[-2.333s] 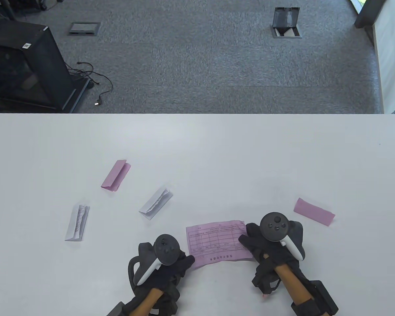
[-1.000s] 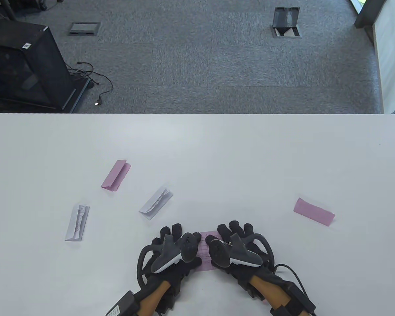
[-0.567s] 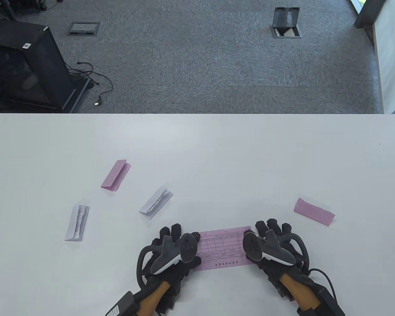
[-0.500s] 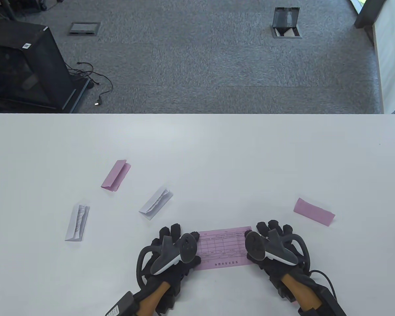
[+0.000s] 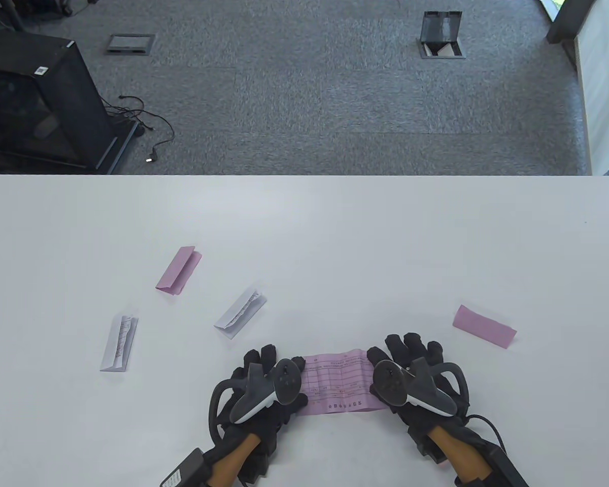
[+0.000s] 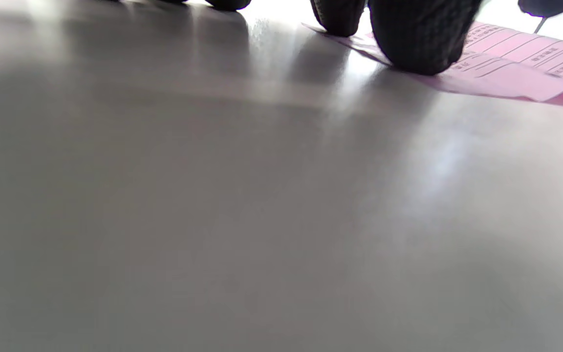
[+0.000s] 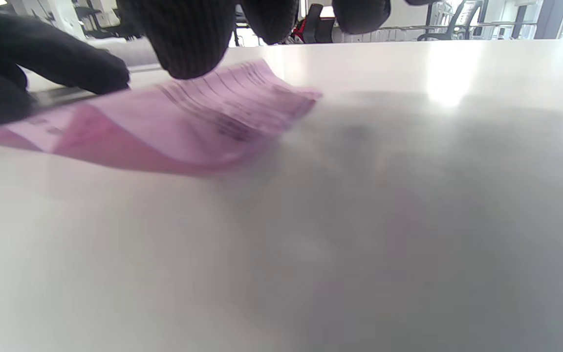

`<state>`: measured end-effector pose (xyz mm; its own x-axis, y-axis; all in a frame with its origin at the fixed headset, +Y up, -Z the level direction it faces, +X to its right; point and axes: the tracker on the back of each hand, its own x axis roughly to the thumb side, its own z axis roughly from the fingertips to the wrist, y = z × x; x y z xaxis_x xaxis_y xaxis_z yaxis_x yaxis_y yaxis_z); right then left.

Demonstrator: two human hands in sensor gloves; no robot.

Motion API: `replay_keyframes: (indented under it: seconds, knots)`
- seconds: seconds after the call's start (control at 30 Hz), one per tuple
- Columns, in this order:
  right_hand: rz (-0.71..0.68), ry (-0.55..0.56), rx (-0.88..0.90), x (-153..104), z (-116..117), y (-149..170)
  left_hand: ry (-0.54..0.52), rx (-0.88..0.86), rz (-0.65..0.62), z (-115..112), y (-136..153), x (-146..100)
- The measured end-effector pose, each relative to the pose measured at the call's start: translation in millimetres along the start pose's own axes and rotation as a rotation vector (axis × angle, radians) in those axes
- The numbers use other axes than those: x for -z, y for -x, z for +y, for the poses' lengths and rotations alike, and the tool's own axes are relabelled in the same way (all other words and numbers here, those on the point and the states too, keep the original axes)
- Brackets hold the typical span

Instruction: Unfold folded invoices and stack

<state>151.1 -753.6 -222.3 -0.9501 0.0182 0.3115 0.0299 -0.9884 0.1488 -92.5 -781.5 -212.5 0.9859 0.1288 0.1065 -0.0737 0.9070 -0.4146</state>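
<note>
Bare white worktop (image 5: pixel 335 228) toward twelve o'clock, folded white printed slip (image 5: pixel 240 313) near at eleven o'clock, folded pink paper strip (image 5: pixel 484 325) close at two o'clock, open surface between them.

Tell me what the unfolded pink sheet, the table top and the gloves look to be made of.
Pink sheet: thin matte printed paper; it buckles and lifts at the right end.
Table top: smooth white, probably laminate; the wrist views show soft glare.
Gloves, left hand and right hand: black knitted fabric, weave visible up close.
</note>
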Motion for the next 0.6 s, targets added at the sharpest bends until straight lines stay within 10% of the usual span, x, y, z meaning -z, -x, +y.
replay_keyframes:
  seconds: [0.6]
  knots:
    - [-0.144,-0.118,-0.021,34,20,-82,0.011,0.0,-0.004,0,0,0]
